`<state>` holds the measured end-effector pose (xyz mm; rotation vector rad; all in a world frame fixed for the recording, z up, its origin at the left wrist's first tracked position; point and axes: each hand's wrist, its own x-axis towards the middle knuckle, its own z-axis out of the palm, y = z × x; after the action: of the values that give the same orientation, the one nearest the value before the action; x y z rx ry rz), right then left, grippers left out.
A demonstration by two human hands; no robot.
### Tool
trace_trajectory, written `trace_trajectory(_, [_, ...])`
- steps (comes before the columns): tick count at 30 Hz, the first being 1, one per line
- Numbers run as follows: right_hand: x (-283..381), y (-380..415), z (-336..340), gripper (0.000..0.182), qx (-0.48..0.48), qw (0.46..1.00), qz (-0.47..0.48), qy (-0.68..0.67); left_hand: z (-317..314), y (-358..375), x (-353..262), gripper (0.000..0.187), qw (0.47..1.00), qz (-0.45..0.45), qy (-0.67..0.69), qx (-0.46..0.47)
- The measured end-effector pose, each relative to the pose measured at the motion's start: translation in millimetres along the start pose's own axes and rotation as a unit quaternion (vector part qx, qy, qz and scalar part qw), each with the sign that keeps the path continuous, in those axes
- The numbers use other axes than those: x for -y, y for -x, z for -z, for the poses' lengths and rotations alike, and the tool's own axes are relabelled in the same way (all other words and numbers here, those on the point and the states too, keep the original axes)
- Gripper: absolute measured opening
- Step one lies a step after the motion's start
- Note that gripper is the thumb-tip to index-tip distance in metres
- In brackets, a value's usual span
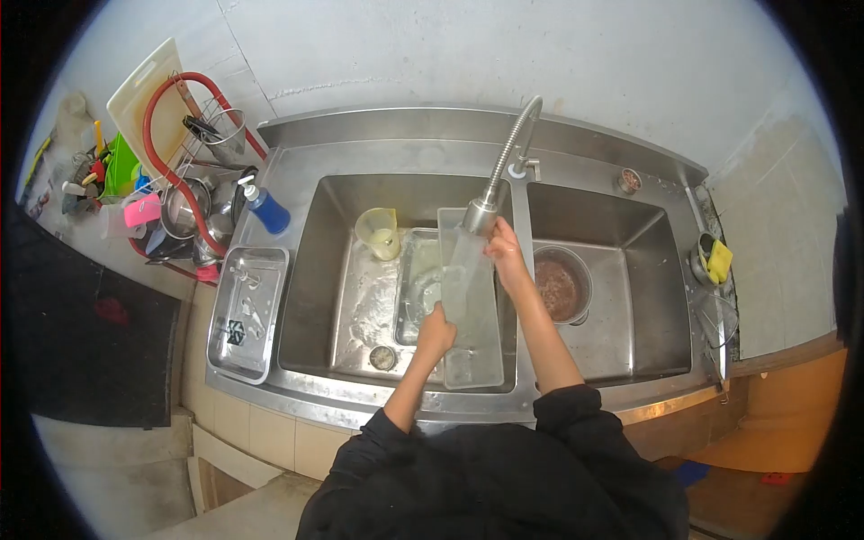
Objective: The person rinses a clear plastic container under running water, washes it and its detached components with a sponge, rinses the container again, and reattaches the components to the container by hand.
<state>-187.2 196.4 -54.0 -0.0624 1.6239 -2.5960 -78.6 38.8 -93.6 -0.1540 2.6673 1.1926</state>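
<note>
A long clear plastic container (475,337) is tilted over the left basin under the faucet's spray head (480,216), and water runs into it. My left hand (436,333) is closed on the container's left edge. My right hand (505,249) has its fingers curled at the container's upper right edge, close beside the spray head; part of its grip is hidden. Beneath the container, a metal tray (409,310) with water lies on the basin floor. Behind that tray is a clear plastic measuring jug (376,236).
The right basin holds a metal pot (583,301) of reddish contents. Left of the sink are a metal tray (218,337) with small items, a blue soap bottle (268,212) and a crowded dish rack with a red hose (148,135). A yellow sponge (719,262) sits at right.
</note>
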Motion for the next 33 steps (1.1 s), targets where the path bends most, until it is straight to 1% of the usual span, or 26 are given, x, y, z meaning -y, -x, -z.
trace_trajectory(1, [10,5,-1,0.038,0.048,0.999,-0.006,0.015,0,-2,0,0.043,1.0,0.0,0.003,0.002])
trace_trajectory(2, [18,9,-5,0.038,0.046,0.999,-0.008,0.017,2,-4,0,0.042,1.0,0.001,0.0,0.006])
trace_trajectory(4, [28,9,-10,0.04,0.041,0.964,-0.003,0.261,13,-12,-4,0.04,1.0,0.0,-0.003,0.008])
trace_trajectory(5, [28,11,-9,0.04,0.042,0.964,-0.002,0.262,20,-16,-5,0.039,1.0,-0.001,-0.023,0.009])
trace_trajectory(7, [25,20,-8,0.034,0.009,0.856,0.056,0.514,41,-26,-6,0.036,0.999,-0.026,-0.037,-0.001])
trace_trajectory(8, [22,27,-10,0.034,0.011,0.857,0.055,0.513,54,-35,-7,0.037,0.998,-0.03,-0.062,0.012])
trace_trajectory(10, [28,52,-29,0.031,0.054,0.867,0.104,0.484,79,-57,-7,0.038,0.994,-0.041,-0.094,0.038])
trace_trajectory(11, [34,69,-39,0.029,0.144,0.856,0.12,0.481,90,-67,-9,0.039,0.992,-0.047,-0.102,0.052])
trace_trajectory(12, [42,86,-52,0.028,0.233,0.838,0.135,0.474,103,-75,-15,0.04,0.987,-0.044,-0.126,0.085])
trace_trajectory(14, [65,115,-90,0.027,0.324,0.724,0.181,0.582,127,-78,-42,0.042,0.98,-0.039,-0.151,0.12])
trace_trajectory(15, [56,118,-103,0.027,0.322,0.727,0.179,0.58,139,-73,-62,0.043,0.973,-0.021,-0.175,0.151])
trace_trajectory(17, [39,122,-119,0.028,0.296,0.684,0.138,0.652,143,-69,-62,0.044,0.963,-0.004,-0.2,0.18])
trace_trajectory(18, [32,120,-115,0.028,0.296,0.685,0.139,0.652,143,-73,-47,0.048,0.975,-0.05,-0.133,0.172])
trace_trajectory(19, [26,113,-111,0.024,0.255,0.721,0.154,0.625,151,-71,-38,0.052,0.98,-0.097,-0.068,0.162])
trace_trajectory(20, [22,106,-108,0.02,0.212,0.755,0.17,0.597,164,-65,-25,0.058,0.97,-0.063,0.091,0.215])
trace_trajectory(21, [28,102,-103,0.02,0.212,0.754,0.178,0.596,178,-50,-13,0.064,0.933,-0.028,0.248,0.259])
trace_trajectory(23, [39,92,-94,0.018,0.107,0.887,0.039,0.448,192,-3,12,0.062,0.919,-0.088,0.319,0.214])
trace_trajectory(24, [45,86,-101,0.018,0.109,0.887,0.046,0.447,188,19,30,0.066,0.935,-0.092,0.295,0.171])
trace_trajectory(25, [53,83,-109,0.019,0.088,0.906,0.024,0.413,175,32,57,0.072,0.948,-0.12,0.264,0.128])
trace_trajectory(26, [55,85,-114,0.019,0.066,0.923,-0.002,0.378,160,45,79,0.089,0.972,-0.154,0.159,0.075])
trace_trajectory(27, [41,86,-123,0.019,0.065,0.924,-0.007,0.376,157,65,64,0.097,0.987,-0.162,-0.01,0.016])
trace_trajectory(28, [19,86,-138,0.02,0.07,0.89,0.073,0.444,150,85,46,0.105,0.969,-0.165,-0.178,-0.041])
trace_trajectory(29, [6,89,-147,0.022,0.075,0.844,0.155,0.507,139,90,43,0.105,0.97,-0.161,-0.178,-0.036])
trace_trajectory(31, [0,109,-155,0.023,0.077,0.83,0.148,0.532,131,84,35,0.111,0.959,-0.131,-0.195,-0.156])
trace_trajectory(32, [2,114,-160,0.024,0.08,0.814,0.141,0.558,132,77,33,0.111,0.958,-0.133,-0.196,-0.16])
trace_trajectory(33, [14,118,-160,0.025,0.09,0.852,0.108,0.504,129,73,34,0.107,0.95,-0.181,-0.154,-0.202])
